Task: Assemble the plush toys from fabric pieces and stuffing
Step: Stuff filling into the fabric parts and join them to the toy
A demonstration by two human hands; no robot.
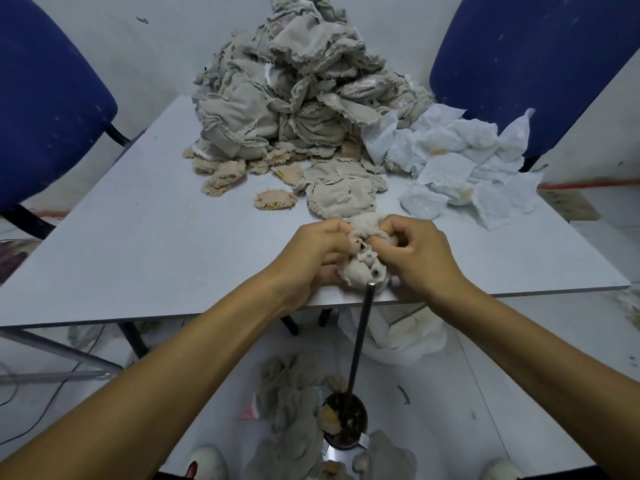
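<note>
Our left hand (318,251) and right hand (412,252) both pinch a beige plush piece (362,271) at the table's (138,237) near edge; fabric pile (294,91) far behind.

Fabric pile (291,95) behind on table (138,237); chairs (45,98) flanking.

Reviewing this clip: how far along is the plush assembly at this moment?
Early, by the look of it. Done: hard to tell; grey fabric lies on the floor, its state unclear. In hand: left hand and right hand both pinch one beige fabric piece at the tip of a dark rod. Left: a tall heap of beige pieces and pale blue pieces on the table.
</note>
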